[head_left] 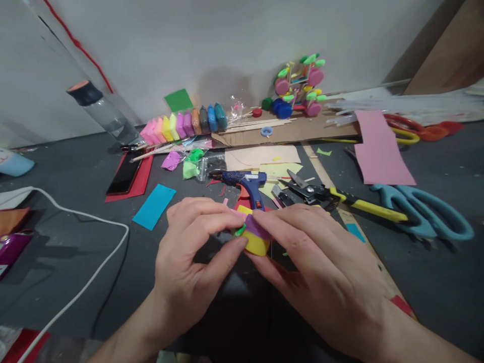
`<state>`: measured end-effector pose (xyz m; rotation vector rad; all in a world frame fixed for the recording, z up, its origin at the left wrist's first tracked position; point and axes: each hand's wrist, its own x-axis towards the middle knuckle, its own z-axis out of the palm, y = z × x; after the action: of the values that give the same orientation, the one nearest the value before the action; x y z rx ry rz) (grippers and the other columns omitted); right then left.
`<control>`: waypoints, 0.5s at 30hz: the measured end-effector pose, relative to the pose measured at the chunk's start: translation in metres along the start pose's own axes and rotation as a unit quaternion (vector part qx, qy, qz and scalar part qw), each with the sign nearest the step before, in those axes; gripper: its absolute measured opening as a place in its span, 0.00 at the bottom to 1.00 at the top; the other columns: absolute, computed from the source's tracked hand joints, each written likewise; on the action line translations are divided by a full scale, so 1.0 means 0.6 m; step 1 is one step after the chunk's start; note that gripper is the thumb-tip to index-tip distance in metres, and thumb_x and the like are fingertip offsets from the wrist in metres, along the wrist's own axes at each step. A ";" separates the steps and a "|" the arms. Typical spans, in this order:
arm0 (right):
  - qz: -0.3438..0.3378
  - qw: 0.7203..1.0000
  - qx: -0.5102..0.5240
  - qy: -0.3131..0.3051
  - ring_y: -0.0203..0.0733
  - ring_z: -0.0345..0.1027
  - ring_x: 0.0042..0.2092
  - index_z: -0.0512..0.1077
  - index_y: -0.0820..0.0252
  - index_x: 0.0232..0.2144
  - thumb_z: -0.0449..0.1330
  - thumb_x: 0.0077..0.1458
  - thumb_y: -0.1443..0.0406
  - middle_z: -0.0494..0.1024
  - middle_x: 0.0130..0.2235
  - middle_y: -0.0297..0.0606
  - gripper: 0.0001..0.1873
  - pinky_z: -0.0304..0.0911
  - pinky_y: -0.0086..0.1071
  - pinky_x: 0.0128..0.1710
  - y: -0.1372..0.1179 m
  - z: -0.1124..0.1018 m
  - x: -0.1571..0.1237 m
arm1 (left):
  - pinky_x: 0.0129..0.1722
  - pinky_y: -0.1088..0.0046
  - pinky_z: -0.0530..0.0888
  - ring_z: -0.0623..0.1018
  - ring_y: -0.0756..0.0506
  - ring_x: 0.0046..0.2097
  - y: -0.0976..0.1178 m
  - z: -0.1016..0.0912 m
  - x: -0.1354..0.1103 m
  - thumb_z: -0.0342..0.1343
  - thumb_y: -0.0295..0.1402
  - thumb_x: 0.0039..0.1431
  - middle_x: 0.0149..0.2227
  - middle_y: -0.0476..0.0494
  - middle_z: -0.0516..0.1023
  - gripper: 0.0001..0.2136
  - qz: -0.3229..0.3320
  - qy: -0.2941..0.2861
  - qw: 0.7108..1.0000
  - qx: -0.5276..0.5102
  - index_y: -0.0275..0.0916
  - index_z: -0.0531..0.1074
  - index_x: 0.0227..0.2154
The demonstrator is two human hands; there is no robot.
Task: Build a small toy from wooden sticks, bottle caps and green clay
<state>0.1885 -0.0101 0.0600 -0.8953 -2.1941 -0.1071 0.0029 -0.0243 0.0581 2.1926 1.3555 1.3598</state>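
Observation:
A small yellow-and-purple craft piece (257, 244) is held up over the near part of the table, between both hands. My left hand (191, 247) pinches its left side, where bits of green and pink show at the fingertips. Fingers of my right hand (317, 262) close over the purple band, with the thumb low on the yellow part. The fingers cover much of the piece, and its material is hard to make out. Just beyond the hands lies a blue glue gun (247, 180) with an orange trigger.
Yellow-handled cutters (363, 204) and blue scissors (427, 212) lie to the right, near pink paper (383, 146). Coloured clay packs (183, 123) line the back, beside a water bottle (106, 113) and a colourful wheeled model (300, 85). At left are a phone (124, 176) and white cable (94, 275).

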 end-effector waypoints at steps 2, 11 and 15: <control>0.004 1.000 -0.002 0.008 0.44 0.73 0.38 0.69 0.67 0.48 0.58 0.63 0.67 0.81 0.37 0.42 0.12 0.67 0.37 0.40 -0.001 0.003 -0.001 | 0.48 0.59 0.71 0.77 0.44 0.44 0.000 -0.002 0.001 0.63 0.24 0.57 0.38 0.47 0.79 0.10 0.006 0.003 1.000 0.007 0.43 0.75 0.40; 0.014 1.000 0.009 -0.001 0.45 0.73 0.39 0.70 0.68 0.48 0.57 0.64 0.66 0.81 0.39 0.44 0.12 0.67 0.37 0.41 -0.002 -0.001 -0.002 | 0.49 0.58 0.72 0.76 0.42 0.47 -0.003 -0.010 -0.001 0.63 0.25 0.57 0.44 0.43 0.78 0.14 0.062 0.003 0.996 0.063 0.41 0.74 0.46; 0.063 0.998 0.029 0.007 0.43 0.74 0.40 0.72 0.69 0.47 0.60 0.63 0.63 0.80 0.39 0.44 0.14 0.68 0.34 0.41 -0.001 -0.005 -0.006 | 0.49 0.58 0.73 0.76 0.41 0.48 -0.014 -0.011 -0.004 0.60 0.21 0.56 0.45 0.42 0.77 0.18 0.092 0.047 0.994 0.046 0.40 0.73 0.49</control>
<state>0.1919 -0.0135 0.0595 -0.9938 -2.1115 0.0117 -0.0074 -0.0235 0.0553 2.3930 1.2981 1.5112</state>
